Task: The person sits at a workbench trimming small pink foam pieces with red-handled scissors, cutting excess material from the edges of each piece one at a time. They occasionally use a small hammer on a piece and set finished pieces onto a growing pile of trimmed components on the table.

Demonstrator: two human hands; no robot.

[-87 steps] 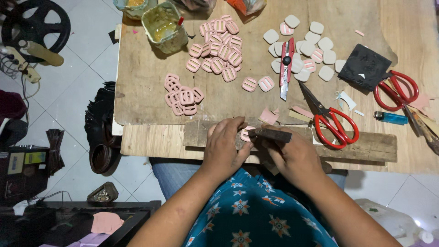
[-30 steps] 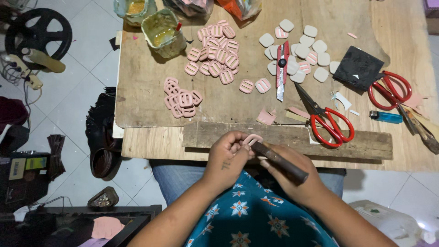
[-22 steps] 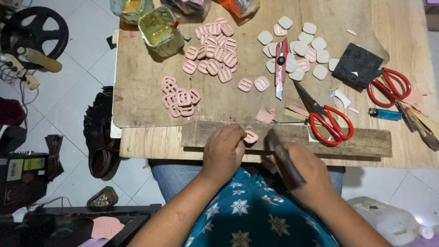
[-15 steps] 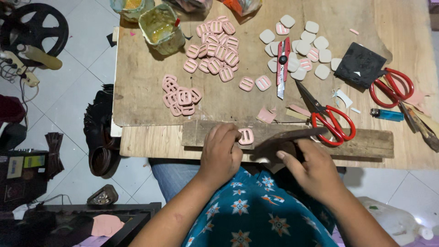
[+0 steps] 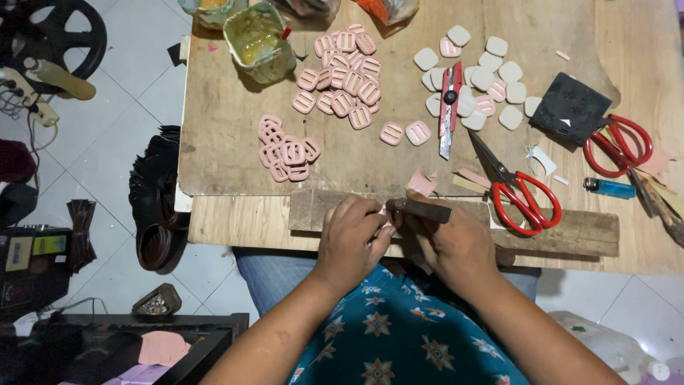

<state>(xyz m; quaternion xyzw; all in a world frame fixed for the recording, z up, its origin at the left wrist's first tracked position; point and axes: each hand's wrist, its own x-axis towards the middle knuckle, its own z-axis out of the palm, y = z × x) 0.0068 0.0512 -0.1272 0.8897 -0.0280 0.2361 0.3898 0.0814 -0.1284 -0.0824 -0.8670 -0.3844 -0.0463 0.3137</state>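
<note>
My left hand presses a small pink buckle piece onto a dark wooden block at the near edge of the wooden table. The fingers hide most of the piece. My right hand grips a dark metal tool lying flat, its end against the pink piece. Further back lie a pile of pink slotted buckles and a smaller stack of buckles.
Grey and pink blank squares surround a red utility knife. Red scissors, a second red pair, a blue lighter, a black pad and a glue pot sit on the table. Tiled floor on the left holds dark clutter.
The dark tool was raised and swung back toward my body, then brought down; it now lies flat on the block against the pink piece. My left hand stayed on the piece.
</note>
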